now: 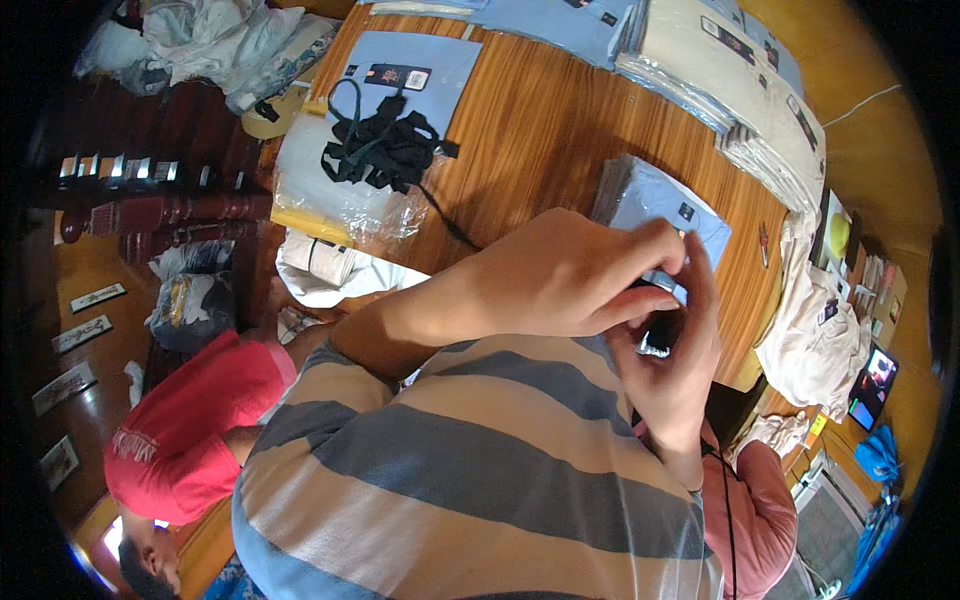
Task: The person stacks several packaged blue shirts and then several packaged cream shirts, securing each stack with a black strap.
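Observation:
My left hand (pixel 560 275) reaches across from the left, its thumb and fingers drawn together in a pinch; what they hold, if anything, is hidden. Curled close to it, my right hand (pixel 675 350) is closed around a small dark shiny thing (pixel 655 335), mostly covered by the fingers, so its kind does not show. The fingertips of both hands meet or nearly meet. Just beyond them on the wooden table (pixel 540 110) lies a small stack of folded blue shirts (pixel 665 205) in clear bags, the top one bearing a dark label.
Black cords (pixel 380 145) lie tangled on a folded blue shirt (pixel 450 65) and clear plastic bags (pixel 310 180) at left. Bagged beige shirts (pixel 690 55) line the far edge. A person in red (pixel 190 430) is at lower left, another in pink (pixel 755 520) at lower right.

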Demonstrator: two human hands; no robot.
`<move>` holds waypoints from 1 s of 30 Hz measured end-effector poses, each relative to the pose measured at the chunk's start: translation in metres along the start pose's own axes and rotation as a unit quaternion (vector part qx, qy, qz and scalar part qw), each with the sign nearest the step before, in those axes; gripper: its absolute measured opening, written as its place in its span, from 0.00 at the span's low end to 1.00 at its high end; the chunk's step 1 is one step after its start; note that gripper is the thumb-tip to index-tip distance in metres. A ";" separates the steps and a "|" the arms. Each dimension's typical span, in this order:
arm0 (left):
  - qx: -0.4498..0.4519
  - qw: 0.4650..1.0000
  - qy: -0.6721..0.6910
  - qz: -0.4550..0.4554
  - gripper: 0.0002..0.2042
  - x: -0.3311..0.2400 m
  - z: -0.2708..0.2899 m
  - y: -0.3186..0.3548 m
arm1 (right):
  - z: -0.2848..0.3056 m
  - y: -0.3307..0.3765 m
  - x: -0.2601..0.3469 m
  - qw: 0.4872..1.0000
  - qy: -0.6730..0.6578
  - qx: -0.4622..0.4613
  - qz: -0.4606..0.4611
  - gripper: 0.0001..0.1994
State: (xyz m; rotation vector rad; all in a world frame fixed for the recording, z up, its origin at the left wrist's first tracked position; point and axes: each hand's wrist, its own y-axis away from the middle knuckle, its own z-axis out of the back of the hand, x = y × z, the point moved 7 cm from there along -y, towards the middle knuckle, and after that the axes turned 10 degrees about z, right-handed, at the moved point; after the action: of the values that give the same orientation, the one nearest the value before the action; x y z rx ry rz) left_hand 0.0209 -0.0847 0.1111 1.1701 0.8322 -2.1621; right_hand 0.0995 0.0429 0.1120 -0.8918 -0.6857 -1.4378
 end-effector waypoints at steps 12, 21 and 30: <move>0.098 0.987 -0.117 0.053 0.08 0.060 -0.026 -0.001 | 0.215 0.046 -0.132 0.936 0.223 -0.271 -0.019 0.13; 0.111 0.980 -0.156 -0.054 0.15 -0.023 -0.047 -0.048 | 0.086 0.028 -0.091 0.950 -0.284 0.018 -0.125 0.14; 0.122 0.873 -0.127 0.455 0.46 0.212 -0.111 0.004 | 0.119 0.026 -0.272 0.991 0.037 0.056 -0.114 0.26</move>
State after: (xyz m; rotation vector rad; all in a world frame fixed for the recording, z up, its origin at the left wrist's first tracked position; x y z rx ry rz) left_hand -0.0188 -0.0415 -0.1213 1.0508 -0.1394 -1.5629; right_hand 0.1269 0.2860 -0.0582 -0.6869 -0.8247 -1.6096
